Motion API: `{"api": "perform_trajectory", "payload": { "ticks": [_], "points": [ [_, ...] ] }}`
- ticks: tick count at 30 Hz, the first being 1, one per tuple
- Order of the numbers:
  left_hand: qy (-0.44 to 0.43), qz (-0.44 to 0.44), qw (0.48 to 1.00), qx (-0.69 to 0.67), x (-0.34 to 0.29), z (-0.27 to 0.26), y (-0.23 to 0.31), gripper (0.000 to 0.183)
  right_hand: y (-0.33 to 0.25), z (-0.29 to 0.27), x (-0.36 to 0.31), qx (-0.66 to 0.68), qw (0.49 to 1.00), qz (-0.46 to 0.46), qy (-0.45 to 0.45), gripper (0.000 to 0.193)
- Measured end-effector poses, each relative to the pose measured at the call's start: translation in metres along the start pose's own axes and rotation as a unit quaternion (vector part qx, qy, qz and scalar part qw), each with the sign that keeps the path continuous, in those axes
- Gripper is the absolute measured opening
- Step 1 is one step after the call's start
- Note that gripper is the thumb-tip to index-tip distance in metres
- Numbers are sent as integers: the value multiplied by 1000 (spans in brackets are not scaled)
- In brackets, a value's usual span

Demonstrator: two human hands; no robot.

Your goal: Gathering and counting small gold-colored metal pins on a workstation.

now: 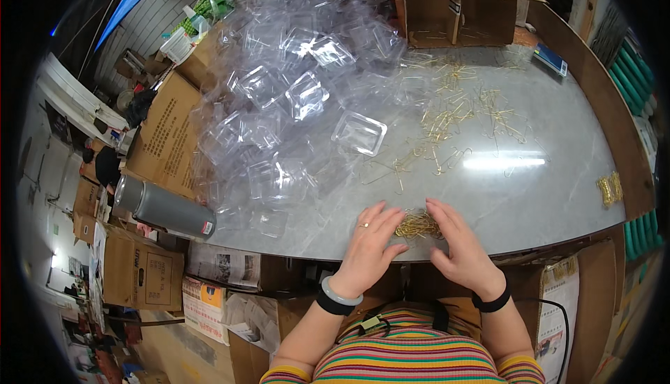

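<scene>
At the near edge of the grey table, a bunch of gold-coloured wire hooks [417, 225] lies between my two hands. My left hand [370, 244], with a ring on one finger, is at its left side, fingers stretched forward and thumb apart. On the other side my right hand [457, 241] faces it with its fingers extended. Both hands are open around the bunch, and their fingertips are close against its ends; whether they press on it I cannot tell. Farther up the table are loose gold wire hooks [447, 112], scattered in a loose spread.
Clear plastic blister shells [279, 105] are heaped across the left and back, with one single shell [359, 133] near the middle. A grey bottle [164, 206] lies at the left edge. An open cardboard box [426, 21] stands at the back. Gold bundles [609, 190] lie far right.
</scene>
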State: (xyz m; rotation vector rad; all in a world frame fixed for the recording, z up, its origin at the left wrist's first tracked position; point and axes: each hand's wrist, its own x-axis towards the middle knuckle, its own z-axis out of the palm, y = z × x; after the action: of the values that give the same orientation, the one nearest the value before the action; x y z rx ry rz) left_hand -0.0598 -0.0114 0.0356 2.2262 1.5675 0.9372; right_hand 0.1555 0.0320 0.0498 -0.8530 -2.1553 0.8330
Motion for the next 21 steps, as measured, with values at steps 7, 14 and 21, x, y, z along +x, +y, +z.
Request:
{"api": "perform_trajectory", "payload": {
  "ticks": [7,14,21],
  "points": [
    [-23,14,999,-41,11,20,3,54,6,24,3,-74,997,-30,21,60],
    [-4,8,999,-41,10,24,8,54,7,24,-17,134,969,108,176,68],
    [6,21,999,-50,12,19,6,54,-8,37,-12,108,989,34,92,70]
  ]
}}
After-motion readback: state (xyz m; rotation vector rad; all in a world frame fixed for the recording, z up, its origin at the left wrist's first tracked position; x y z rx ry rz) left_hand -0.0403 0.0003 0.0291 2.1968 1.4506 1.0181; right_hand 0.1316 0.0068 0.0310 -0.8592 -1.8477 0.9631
